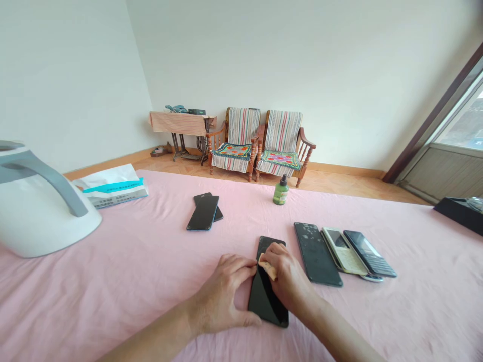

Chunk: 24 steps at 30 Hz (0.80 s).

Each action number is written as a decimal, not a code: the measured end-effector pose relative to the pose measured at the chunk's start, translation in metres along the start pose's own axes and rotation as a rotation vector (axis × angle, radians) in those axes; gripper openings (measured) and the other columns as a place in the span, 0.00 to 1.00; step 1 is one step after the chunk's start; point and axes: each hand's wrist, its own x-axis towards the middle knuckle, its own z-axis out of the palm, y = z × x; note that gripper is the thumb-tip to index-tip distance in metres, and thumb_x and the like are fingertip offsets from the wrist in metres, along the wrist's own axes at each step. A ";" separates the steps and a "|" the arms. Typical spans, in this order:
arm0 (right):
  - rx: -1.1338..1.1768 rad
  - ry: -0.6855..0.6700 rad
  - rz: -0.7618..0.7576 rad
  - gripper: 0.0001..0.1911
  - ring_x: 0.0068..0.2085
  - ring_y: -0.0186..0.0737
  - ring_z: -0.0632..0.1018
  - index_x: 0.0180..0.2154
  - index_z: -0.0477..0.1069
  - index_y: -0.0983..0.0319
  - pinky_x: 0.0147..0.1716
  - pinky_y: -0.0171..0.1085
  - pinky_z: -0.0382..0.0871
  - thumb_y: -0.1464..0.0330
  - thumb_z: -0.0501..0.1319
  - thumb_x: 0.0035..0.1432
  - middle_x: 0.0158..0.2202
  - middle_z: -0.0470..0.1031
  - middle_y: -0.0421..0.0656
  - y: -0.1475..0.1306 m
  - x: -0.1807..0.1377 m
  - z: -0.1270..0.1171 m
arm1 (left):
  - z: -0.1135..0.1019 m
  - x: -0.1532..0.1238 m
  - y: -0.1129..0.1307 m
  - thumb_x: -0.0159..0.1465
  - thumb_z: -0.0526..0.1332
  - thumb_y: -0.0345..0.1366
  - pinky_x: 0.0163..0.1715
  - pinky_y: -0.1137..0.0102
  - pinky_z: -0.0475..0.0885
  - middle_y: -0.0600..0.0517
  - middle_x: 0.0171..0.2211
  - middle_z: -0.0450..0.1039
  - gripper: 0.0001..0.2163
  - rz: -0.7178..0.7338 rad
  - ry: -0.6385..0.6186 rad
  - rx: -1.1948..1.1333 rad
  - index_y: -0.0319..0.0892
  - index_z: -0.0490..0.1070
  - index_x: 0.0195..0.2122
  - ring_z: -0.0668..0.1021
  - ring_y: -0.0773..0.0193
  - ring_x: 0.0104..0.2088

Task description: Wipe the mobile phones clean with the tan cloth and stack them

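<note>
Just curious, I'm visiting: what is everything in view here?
black phone: one, black, under both hands
cloth: one, tan, on that phone
stacked phones: two, black, table centre
speckled phone: one, black, right of hands
cream keypad phone: one, cream, beside it
dark keypad phone: one, black, rightmost
bottle: one, green, far edge
appliance: one, white, left
packet: one, white-teal, far left
box: one, black, right edge
tablecloth: one, pink, covering table
chairs: two, striped covers, by wall
left hand: one, holds black phone's edge
right hand: one, grip pinches cloth

On the table [132,281] a phone [264,296] lies nearest, a row of phones [317,254] right of it, a bottle [280,191] behind.
</note>
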 end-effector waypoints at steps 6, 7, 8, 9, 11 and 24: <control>0.022 -0.013 -0.033 0.14 0.37 0.39 0.69 0.30 0.73 0.62 0.36 0.35 0.63 0.83 0.53 0.55 0.32 0.68 0.43 0.001 -0.005 0.000 | 0.000 -0.001 -0.001 0.46 0.71 0.49 0.51 0.54 0.62 0.44 0.50 0.70 0.31 -0.010 0.010 0.008 0.43 0.69 0.50 0.70 0.48 0.49; 0.018 -0.008 -0.029 0.14 0.37 0.39 0.69 0.30 0.74 0.62 0.36 0.35 0.63 0.82 0.54 0.55 0.32 0.68 0.43 0.002 -0.003 0.000 | 0.000 -0.001 -0.001 0.46 0.70 0.49 0.51 0.54 0.62 0.44 0.50 0.70 0.31 -0.005 0.009 0.009 0.43 0.69 0.50 0.70 0.48 0.50; 0.014 -0.001 -0.024 0.13 0.37 0.39 0.69 0.30 0.74 0.62 0.36 0.35 0.63 0.82 0.54 0.56 0.32 0.68 0.43 0.002 0.000 -0.001 | 0.000 0.000 0.000 0.47 0.70 0.49 0.51 0.54 0.62 0.44 0.50 0.70 0.31 -0.001 0.006 0.010 0.43 0.69 0.50 0.70 0.48 0.50; 0.007 0.010 -0.019 0.13 0.37 0.40 0.69 0.30 0.74 0.62 0.36 0.36 0.63 0.81 0.55 0.56 0.32 0.68 0.43 0.003 0.002 -0.001 | 0.000 0.000 0.000 0.47 0.70 0.49 0.52 0.54 0.62 0.44 0.50 0.70 0.31 0.002 0.004 0.011 0.42 0.69 0.50 0.70 0.48 0.50; 0.000 0.027 -0.019 0.12 0.37 0.40 0.69 0.30 0.73 0.62 0.36 0.36 0.63 0.81 0.55 0.56 0.32 0.68 0.43 0.002 0.004 -0.002 | 0.000 0.000 0.000 0.46 0.70 0.49 0.52 0.54 0.62 0.44 0.50 0.71 0.31 0.004 0.003 0.010 0.42 0.69 0.50 0.71 0.48 0.50; 0.009 0.046 -0.041 0.11 0.35 0.39 0.70 0.30 0.71 0.62 0.34 0.35 0.62 0.77 0.54 0.61 0.31 0.69 0.43 0.005 -0.038 -0.005 | 0.000 -0.003 -0.002 0.45 0.70 0.54 0.54 0.52 0.61 0.40 0.55 0.67 0.37 -0.008 -0.009 0.074 0.40 0.67 0.53 0.69 0.47 0.53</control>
